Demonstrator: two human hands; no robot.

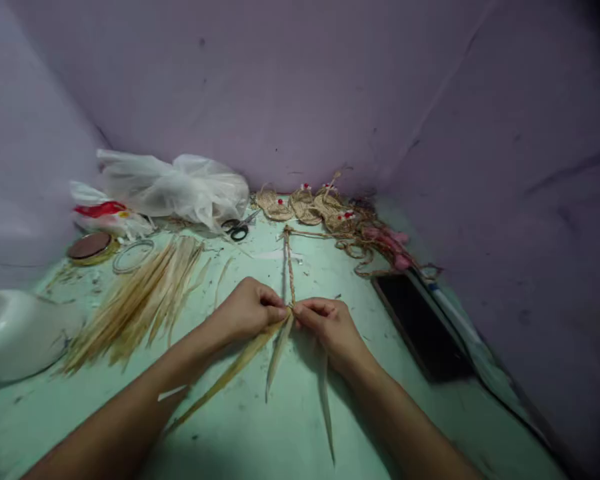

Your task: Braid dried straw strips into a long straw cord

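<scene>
A thin braid of dried straw-like strips runs toward me from a fixed point near the back of the green surface. At its near end, my left hand pinches the strips between thumb and forefinger. Close beside it, my right hand is closed in a pinch on the same braid end. Loose strip tails fan out below both hands, one slanting left under my left forearm and another hanging past my right wrist. The fingertips cover the exact crossing of the strips.
A bundle of dried strips lies left, near a round tin, a clear ring and black scissors. Plastic bags and woven pieces with red beads line the back wall. A dark phone lies right, beside a cable.
</scene>
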